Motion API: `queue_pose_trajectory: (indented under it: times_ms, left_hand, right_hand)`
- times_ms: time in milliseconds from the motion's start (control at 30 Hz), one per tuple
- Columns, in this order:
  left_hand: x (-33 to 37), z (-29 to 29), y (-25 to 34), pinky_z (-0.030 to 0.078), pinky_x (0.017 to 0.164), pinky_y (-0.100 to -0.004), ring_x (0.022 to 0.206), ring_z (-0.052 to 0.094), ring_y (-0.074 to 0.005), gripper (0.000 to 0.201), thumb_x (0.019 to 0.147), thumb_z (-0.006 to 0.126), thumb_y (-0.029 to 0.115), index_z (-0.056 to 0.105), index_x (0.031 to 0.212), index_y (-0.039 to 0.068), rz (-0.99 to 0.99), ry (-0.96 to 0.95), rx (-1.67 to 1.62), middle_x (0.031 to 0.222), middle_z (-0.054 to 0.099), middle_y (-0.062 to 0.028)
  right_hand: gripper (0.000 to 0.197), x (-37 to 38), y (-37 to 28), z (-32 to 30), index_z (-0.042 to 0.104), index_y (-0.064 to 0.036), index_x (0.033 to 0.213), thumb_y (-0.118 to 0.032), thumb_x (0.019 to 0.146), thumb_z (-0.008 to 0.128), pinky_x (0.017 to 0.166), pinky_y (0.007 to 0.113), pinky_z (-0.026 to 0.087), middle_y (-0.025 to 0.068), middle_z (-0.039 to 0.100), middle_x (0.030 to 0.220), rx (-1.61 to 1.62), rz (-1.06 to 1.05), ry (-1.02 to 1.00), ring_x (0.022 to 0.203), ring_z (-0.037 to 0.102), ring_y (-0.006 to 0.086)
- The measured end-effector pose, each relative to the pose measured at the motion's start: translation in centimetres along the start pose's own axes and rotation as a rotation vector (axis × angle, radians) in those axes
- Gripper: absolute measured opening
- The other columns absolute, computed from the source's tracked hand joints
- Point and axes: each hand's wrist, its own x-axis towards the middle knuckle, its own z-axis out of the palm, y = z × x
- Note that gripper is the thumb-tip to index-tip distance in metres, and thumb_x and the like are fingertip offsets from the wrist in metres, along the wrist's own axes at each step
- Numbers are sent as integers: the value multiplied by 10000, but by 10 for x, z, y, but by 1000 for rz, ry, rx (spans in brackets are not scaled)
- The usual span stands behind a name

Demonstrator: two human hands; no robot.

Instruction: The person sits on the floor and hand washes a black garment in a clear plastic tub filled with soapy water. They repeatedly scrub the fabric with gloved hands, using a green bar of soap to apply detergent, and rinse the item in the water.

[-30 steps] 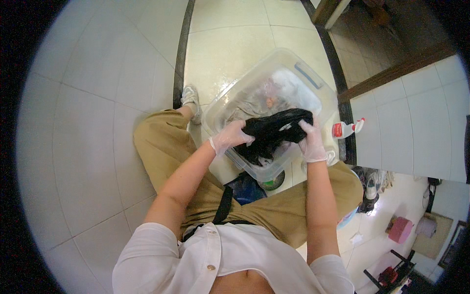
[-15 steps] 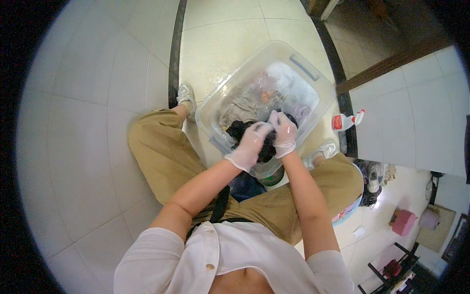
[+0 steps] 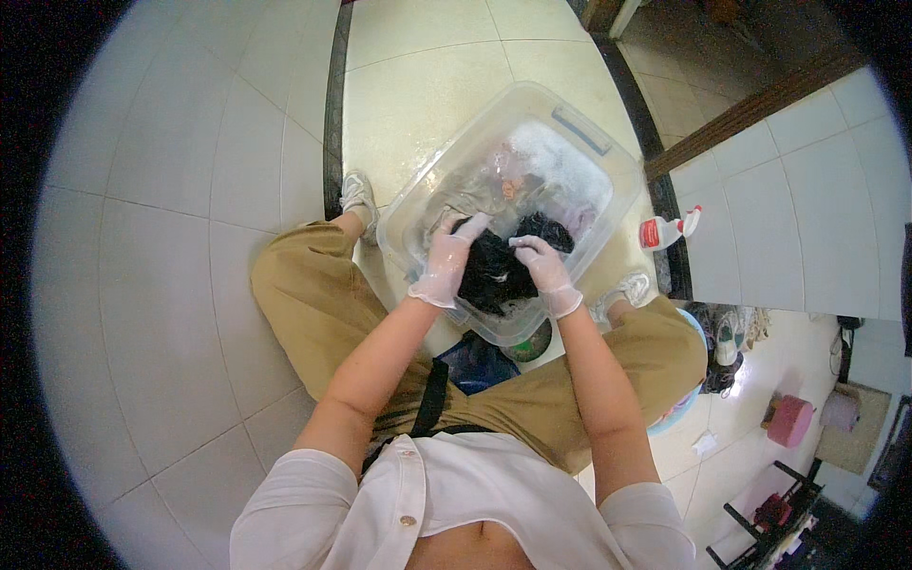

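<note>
A clear plastic tub [image 3: 608, 157] with soapy water and several clothes stands on the tiled floor between my feet. A black garment [image 3: 494, 275] lies bunched at the tub's near end. My left hand [image 3: 446, 261], in a thin clear glove, presses on the garment's left side with fingers spread forward. My right hand [image 3: 541, 271], also gloved, grips the garment's right side. A brownish garment [image 3: 475, 195] and pale pieces lie farther in the tub under foam.
A white bottle with a red cap [image 3: 665, 231] lies on the floor right of the tub. A dark floor strip [image 3: 332, 104] runs up the left. Shoes and a basin sit at the lower right by my right knee.
The black garment was held up above the tub between both hands; it has come down into the water at the tub's near end, and both hands moved closer together on it.
</note>
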Motion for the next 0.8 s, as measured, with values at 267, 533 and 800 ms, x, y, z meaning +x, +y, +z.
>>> queue_pose_trajectory:
  times_ms: [267, 533, 800]
  left_hand:
    - [2, -25, 7, 410, 745, -247, 812, 506, -110, 251, 835, 637, 238, 590, 923, 7, 176, 150, -24, 869, 581, -39]
    - [-1, -19, 0, 410, 771, -257, 824, 515, -119, 229, 852, 617, 217, 578, 948, 12, 289, 138, 53, 871, 576, -40]
    - [3, -21, 20, 435, 771, -271, 829, 533, -129, 182, 783, 663, 101, 576, 936, 52, 494, 245, 294, 873, 576, -37]
  right_hand:
    - [626, -20, -1, 18, 515, 32, 1190, -356, 738, 706, 896, 292, 407, 157, 599, 1076, -108, 199, -276, 1012, 546, 194]
    - [694, -16, 31, 29, 538, 23, 1132, -380, 614, 766, 866, 368, 442, 226, 599, 1056, -302, 44, -272, 980, 581, 336]
    - [360, -9, 0, 11, 606, -67, 932, -270, 653, 706, 745, 430, 463, 200, 623, 905, -647, -98, 264, 849, 590, 370]
